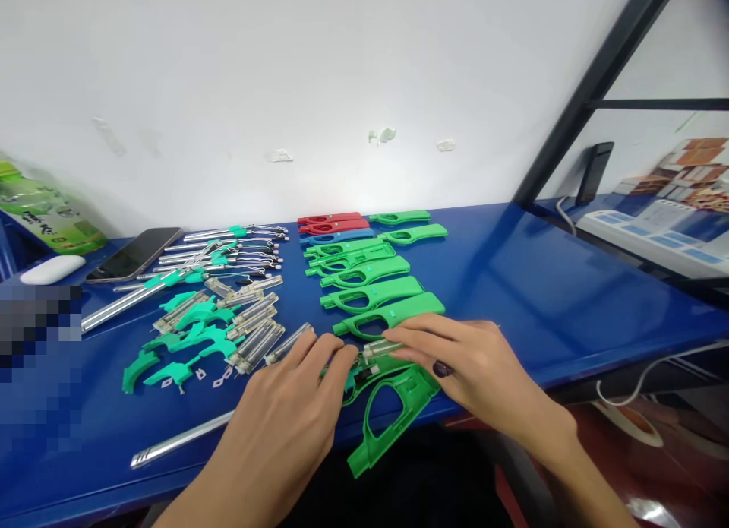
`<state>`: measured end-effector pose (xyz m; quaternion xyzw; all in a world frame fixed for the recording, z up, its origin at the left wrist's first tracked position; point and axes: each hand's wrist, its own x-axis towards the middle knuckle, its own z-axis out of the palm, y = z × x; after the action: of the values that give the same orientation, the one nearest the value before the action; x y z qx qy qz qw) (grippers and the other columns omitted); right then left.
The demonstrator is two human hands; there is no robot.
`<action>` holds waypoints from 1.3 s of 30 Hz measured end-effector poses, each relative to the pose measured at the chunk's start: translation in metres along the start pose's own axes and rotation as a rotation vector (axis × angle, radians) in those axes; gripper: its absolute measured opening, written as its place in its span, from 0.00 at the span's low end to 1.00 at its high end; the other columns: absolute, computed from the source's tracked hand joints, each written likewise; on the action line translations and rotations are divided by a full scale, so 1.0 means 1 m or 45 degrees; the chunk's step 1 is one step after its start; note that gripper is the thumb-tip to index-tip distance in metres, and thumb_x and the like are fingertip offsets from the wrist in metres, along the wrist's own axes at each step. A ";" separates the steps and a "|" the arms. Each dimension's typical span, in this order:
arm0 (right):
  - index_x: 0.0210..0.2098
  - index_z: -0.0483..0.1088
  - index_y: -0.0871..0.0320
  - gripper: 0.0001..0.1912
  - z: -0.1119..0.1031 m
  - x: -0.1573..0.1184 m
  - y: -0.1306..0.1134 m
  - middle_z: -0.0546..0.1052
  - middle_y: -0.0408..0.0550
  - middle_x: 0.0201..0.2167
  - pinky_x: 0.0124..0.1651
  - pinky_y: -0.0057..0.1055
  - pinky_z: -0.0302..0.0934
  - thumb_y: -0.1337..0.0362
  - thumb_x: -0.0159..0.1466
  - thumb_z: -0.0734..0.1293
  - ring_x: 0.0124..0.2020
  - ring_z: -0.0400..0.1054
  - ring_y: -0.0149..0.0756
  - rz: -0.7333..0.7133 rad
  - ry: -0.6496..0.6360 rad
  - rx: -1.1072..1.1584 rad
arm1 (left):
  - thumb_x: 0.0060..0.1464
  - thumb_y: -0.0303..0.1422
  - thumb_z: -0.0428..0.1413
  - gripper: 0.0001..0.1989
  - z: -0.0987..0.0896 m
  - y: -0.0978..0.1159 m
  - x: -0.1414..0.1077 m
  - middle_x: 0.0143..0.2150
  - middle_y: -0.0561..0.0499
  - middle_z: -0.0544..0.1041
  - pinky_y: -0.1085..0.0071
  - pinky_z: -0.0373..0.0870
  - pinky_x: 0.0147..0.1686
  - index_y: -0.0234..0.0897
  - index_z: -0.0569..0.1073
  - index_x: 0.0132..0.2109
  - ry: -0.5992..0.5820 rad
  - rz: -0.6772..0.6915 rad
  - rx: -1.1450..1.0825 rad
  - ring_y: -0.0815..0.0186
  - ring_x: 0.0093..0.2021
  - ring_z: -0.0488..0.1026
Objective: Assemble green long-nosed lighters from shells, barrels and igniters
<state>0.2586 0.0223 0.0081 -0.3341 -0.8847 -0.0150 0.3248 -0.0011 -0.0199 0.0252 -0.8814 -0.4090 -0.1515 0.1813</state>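
Fingers of the right hand (pixel 481 365), nearly closed, hold a clear tube (pixel 376 349); the left hand (pixel 293 399) hides its grip. One green half-shell (pixel 392 435) lies open, loose tubes (pixel 263 351) unfitted.

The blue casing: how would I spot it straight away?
On the blue table, find the column of casings running toward the white wall. Near its far end, just in front of two red casings, lies the blue casing, the only blue one there.

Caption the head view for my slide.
Right hand on a clear cylinder, left hand close by, green plastic shells across a blue table.
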 end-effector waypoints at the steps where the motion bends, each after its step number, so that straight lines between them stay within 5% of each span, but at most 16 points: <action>1: 0.56 0.77 0.52 0.12 -0.001 0.000 -0.001 0.85 0.46 0.50 0.43 0.28 0.74 0.66 0.76 0.67 0.43 0.83 0.35 0.006 -0.005 0.000 | 0.66 0.20 0.46 0.18 -0.001 0.001 -0.002 0.49 0.43 0.81 0.61 0.78 0.34 0.35 0.73 0.57 0.023 -0.009 0.002 0.50 0.49 0.79; 4: 0.55 0.78 0.52 0.11 -0.002 0.001 -0.002 0.85 0.46 0.51 0.39 0.28 0.73 0.64 0.77 0.66 0.42 0.83 0.34 0.015 -0.018 -0.007 | 0.73 0.28 0.47 0.15 -0.003 0.003 -0.010 0.52 0.43 0.82 0.59 0.80 0.41 0.36 0.73 0.60 0.084 -0.056 0.000 0.50 0.52 0.79; 8: 0.57 0.77 0.51 0.12 -0.004 0.000 -0.001 0.84 0.46 0.51 0.37 0.27 0.71 0.65 0.76 0.66 0.41 0.83 0.33 0.016 -0.056 -0.003 | 0.75 0.39 0.48 0.15 -0.003 0.005 -0.019 0.52 0.44 0.82 0.62 0.79 0.34 0.39 0.73 0.59 0.095 -0.143 -0.032 0.49 0.53 0.80; 22: 0.50 0.79 0.52 0.08 -0.005 0.005 -0.004 0.85 0.44 0.46 0.44 0.25 0.72 0.62 0.76 0.67 0.41 0.82 0.32 0.016 0.005 0.062 | 0.75 0.36 0.49 0.14 -0.001 0.006 -0.022 0.51 0.42 0.82 0.61 0.81 0.30 0.37 0.73 0.59 0.098 -0.140 -0.066 0.48 0.51 0.81; 39: 0.45 0.73 0.53 0.06 -0.002 0.006 -0.008 0.82 0.38 0.36 0.33 0.31 0.59 0.61 0.78 0.65 0.31 0.76 0.28 -0.003 0.005 -0.090 | 0.75 0.35 0.47 0.14 -0.003 0.006 -0.018 0.50 0.43 0.83 0.60 0.82 0.30 0.37 0.74 0.58 0.117 -0.122 -0.056 0.48 0.50 0.82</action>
<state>0.2515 0.0194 0.0143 -0.3442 -0.8834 -0.0472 0.3144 -0.0077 -0.0369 0.0188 -0.8566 -0.4387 -0.2093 0.1730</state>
